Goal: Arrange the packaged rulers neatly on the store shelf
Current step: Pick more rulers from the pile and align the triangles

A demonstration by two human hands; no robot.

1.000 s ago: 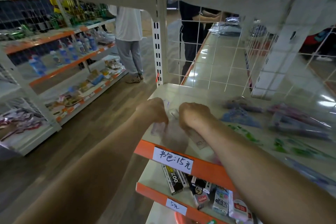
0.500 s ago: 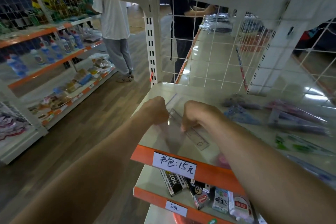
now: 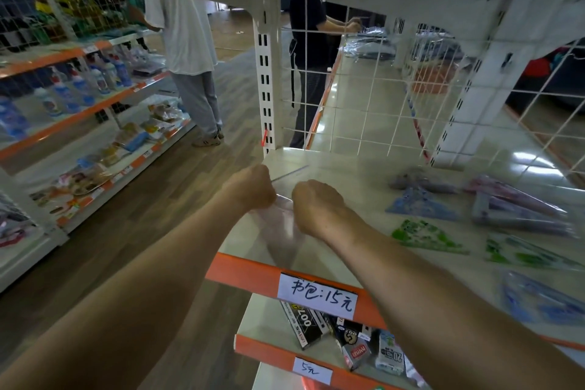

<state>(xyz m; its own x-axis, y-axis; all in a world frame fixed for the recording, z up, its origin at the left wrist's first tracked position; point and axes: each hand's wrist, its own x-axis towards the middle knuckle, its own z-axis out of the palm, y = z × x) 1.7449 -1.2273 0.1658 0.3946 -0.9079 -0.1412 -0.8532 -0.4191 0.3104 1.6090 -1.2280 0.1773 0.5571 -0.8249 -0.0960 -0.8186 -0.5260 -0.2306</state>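
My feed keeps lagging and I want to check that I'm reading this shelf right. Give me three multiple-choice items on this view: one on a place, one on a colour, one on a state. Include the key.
1. Where is the clear ruler package?
A. on the lower shelf
B. at the left end of the shelf, near the upright post
C. on the aisle floor

2. What colour is the shelf's front edge strip?
A. blue
B. green
C. orange

3. What are the left hand and the right hand doing?
A. both gripping the package
B. both lying flat and open
C. one hanging idle

Key:
1 B: the package sits over the shelf's left front corner, in front of the post.
2 C: the strip under the handwritten price label is orange.
3 A: both fists are curled on the package's far end.
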